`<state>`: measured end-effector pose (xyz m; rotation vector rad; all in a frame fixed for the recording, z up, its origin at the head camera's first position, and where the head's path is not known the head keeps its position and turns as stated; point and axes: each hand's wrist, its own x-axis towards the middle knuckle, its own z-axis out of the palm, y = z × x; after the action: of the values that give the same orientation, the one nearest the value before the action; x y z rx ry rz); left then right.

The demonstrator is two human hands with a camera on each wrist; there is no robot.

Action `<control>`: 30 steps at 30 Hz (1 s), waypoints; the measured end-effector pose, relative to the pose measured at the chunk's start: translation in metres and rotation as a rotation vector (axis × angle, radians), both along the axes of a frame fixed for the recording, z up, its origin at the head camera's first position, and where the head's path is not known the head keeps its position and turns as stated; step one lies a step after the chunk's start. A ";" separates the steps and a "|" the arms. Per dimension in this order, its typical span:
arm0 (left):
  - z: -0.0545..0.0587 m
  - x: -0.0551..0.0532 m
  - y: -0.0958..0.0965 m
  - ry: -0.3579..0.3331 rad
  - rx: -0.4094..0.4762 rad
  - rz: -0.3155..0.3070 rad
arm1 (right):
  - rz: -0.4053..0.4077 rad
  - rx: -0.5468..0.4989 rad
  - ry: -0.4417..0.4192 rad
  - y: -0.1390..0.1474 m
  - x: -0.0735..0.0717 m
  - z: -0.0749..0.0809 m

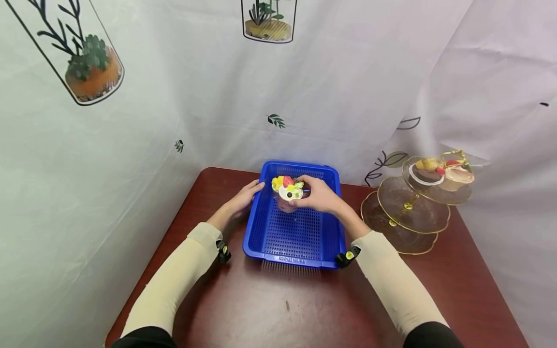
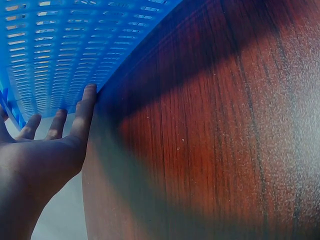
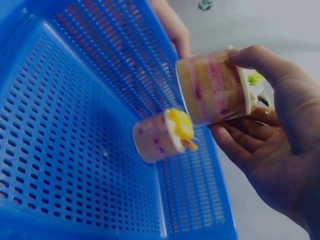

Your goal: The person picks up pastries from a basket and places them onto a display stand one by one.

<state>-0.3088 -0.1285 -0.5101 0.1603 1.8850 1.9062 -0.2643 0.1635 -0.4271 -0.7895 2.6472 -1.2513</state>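
Note:
My right hand [image 1: 319,194] grips a clear dessert cup [image 3: 215,90] of layered pink and tan cake, its white top decorated with green and dark pieces. The cup is tilted on its side in the right wrist view, above the basket's far part. Inside the blue plastic basket [image 1: 295,241], a second layered cake cup [image 3: 155,137] with yellow topping stands by the wall. At the basket's left side, my left hand [image 1: 241,199] has its thumb at the rim and extended fingers [image 2: 84,112] against the perforated outer wall.
A three-tier glass stand [image 1: 417,220] with gold edges stands to the right, with a dark dessert [image 1: 426,176] and a peach-coloured dessert [image 1: 457,178] on its top tier. The basket sits on a reddish-brown table [image 1: 283,309]. A pale printed curtain [image 1: 226,96] hangs behind.

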 end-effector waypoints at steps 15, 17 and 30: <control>0.002 0.001 0.000 -0.013 -0.011 0.002 | -0.200 -0.206 0.009 0.044 0.035 0.015; 0.002 0.001 0.000 -0.019 -0.006 0.005 | -0.224 -0.250 0.023 0.051 0.040 0.016; 0.003 0.001 -0.001 -0.024 0.005 -0.005 | -0.395 -0.478 0.122 0.091 0.077 0.021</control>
<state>-0.3077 -0.1299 -0.5073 0.1429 1.8625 1.9016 -0.1873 0.2546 -0.4057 -0.3989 2.7178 -2.0465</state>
